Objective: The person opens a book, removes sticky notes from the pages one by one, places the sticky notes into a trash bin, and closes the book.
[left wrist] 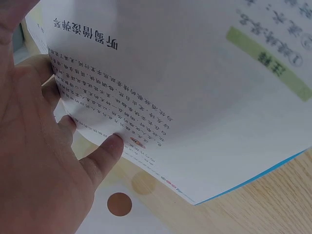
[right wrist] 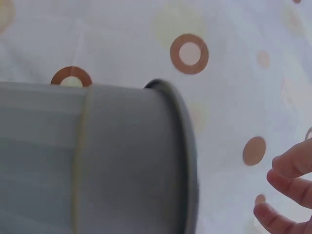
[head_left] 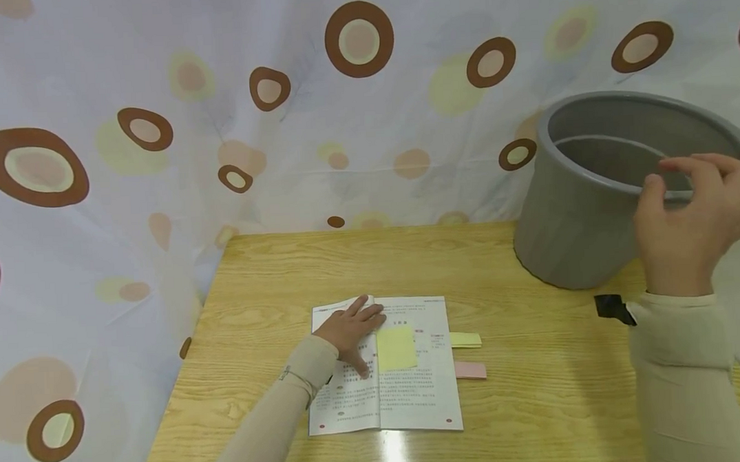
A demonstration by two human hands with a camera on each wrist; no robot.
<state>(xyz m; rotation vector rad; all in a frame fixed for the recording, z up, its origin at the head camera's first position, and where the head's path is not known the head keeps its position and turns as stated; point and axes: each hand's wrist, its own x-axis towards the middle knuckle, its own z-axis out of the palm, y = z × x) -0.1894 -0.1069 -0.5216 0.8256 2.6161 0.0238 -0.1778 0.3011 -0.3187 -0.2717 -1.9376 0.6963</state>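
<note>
An open book [head_left: 421, 401] with printed text lies on the table, a square yellow sticky note [head_left: 396, 348] on its right page. My left hand [head_left: 351, 328] rests on the left page near the spine, fingers spread; the left wrist view shows its fingertips [left wrist: 114, 141] against the printed paper [left wrist: 195, 107]. At the right, my right hand [head_left: 700, 210] is raised by the near rim of a grey bin [head_left: 581, 229]. Its thumb and bent fingers stand apart, with nothing visible between them. In the right wrist view, fingers [right wrist: 292, 185] show beyond the bin's rim [right wrist: 187, 161].
A yellow paper tab [head_left: 466, 340] and a pink paper tab [head_left: 470, 370] stick out at the book's right edge. The wooden table [head_left: 272, 270] meets a patterned cloth [head_left: 316, 137] at the back and left. A black strap end [head_left: 612, 308] hangs by the right sleeve.
</note>
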